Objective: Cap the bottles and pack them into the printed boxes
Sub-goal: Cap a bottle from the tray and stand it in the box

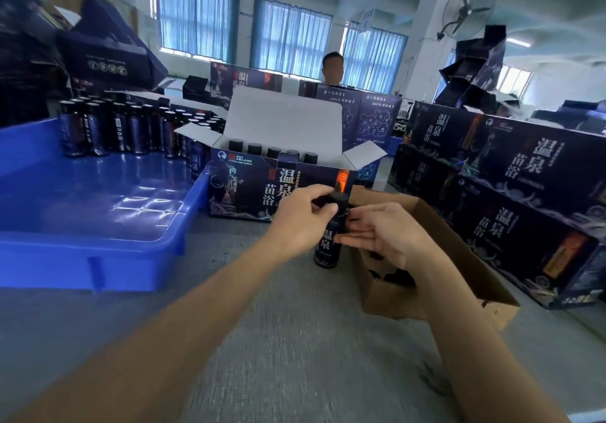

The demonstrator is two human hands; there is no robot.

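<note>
left hand [305, 212], in the head view, curls thumb and fingers round the black cap [339, 197] on top of the bottle [328, 245], pinching it. right hand [383, 235] meets the bottle from the other side, fingers close together and nearly straight against its body. the thumb is hidden, so i cannot tell whether that hand truly grips.

the bottle stands upright on the grey table [295, 340], long axis vertical, between the two hands. the open printed box [249, 189] lies just beyond it, away from the person, with a row of capped bottles [273, 152] inside.

by my reading the cap is being seated. the next move is a lift up and forward over the box's front wall, bottle kept vertical. the left hand is nearer the box. a brown carton [459, 258] lies to the right and a blue tray [98, 225] to the left.
</note>
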